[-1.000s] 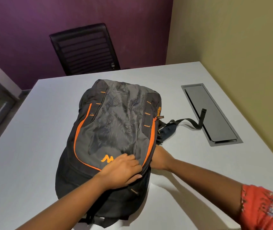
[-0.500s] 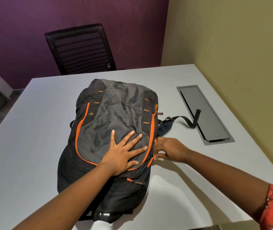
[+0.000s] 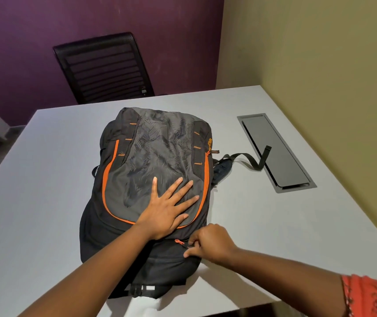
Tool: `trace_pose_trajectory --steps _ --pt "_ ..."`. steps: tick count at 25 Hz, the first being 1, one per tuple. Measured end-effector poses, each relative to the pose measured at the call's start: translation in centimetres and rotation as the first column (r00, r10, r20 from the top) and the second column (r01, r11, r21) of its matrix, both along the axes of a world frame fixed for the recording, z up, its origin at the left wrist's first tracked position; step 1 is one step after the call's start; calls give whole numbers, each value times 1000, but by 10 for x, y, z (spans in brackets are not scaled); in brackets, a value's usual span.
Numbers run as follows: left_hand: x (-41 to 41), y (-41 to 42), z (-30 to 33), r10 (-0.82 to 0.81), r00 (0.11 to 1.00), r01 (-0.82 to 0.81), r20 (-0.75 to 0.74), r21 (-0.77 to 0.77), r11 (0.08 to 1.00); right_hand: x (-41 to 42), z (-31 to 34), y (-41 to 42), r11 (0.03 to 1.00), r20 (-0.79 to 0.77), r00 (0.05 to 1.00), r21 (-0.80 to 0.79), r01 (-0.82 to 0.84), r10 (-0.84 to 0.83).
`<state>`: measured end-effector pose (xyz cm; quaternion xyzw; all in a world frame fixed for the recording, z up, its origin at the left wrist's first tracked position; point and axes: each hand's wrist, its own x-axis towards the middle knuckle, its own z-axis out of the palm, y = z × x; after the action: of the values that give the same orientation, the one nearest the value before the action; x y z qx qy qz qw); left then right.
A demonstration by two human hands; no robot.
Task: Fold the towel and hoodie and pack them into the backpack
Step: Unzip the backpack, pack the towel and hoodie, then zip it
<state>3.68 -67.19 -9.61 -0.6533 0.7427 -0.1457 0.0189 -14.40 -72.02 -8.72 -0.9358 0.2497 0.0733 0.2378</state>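
A bulging black and grey backpack (image 3: 157, 152) with orange zip trim lies flat on the grey table (image 3: 45, 179), its front panel facing up. My left hand (image 3: 168, 208) rests flat on the grey front panel with the fingers spread. My right hand (image 3: 210, 244) is at the backpack's near right side, its fingers pinched on a zipper pull close to a small orange tab (image 3: 178, 241). Neither the towel nor the hoodie is visible.
A black strap (image 3: 249, 160) trails from the backpack's right side over a recessed grey cable hatch (image 3: 274, 152). A black mesh chair (image 3: 105, 67) stands behind the table's far edge. A yellow wall runs along the right, a purple wall at the back.
My left hand opened from a grip at the bag's near edge and now lies flat on the panel. My right hand slid along the right side toward the near end.
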Motion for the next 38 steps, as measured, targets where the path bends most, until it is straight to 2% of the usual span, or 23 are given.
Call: trace_pose_trajectory --steps 4,7,12,22,24,29,32,34,38 --pt "1 14 -7 -44 999 44 19 1 999 -2 0 2 995 52 996 59 74 -78" --pt "2 20 -8 -64 998 64 25 31 997 -9 4 0 998 77 995 19 63 -64" --pt "3 23 -6 -124 992 122 28 64 990 -23 15 -22 1000 24 1000 -23 7 -7" --pt "4 31 -23 -163 984 159 68 61 985 -29 39 -87 986 13 996 -144 85 -84" --pt "0 29 -16 -147 988 144 46 59 988 -30 37 -95 989 22 994 -98 107 -105" --pt "-44 1 -2 6 1000 -6 -10 43 999 -29 26 -94 996 50 998 87 27 -31" --pt "-64 -14 -7 117 991 -114 -66 47 992 -25 20 -97 983 80 990 156 100 -113" --pt "-65 -12 -18 99 993 -97 -61 33 995 -24 15 -102 974 110 981 181 139 -160" --pt "-63 -7 -35 72 996 -74 -42 -27 997 -19 13 -111 975 146 978 189 121 -149"
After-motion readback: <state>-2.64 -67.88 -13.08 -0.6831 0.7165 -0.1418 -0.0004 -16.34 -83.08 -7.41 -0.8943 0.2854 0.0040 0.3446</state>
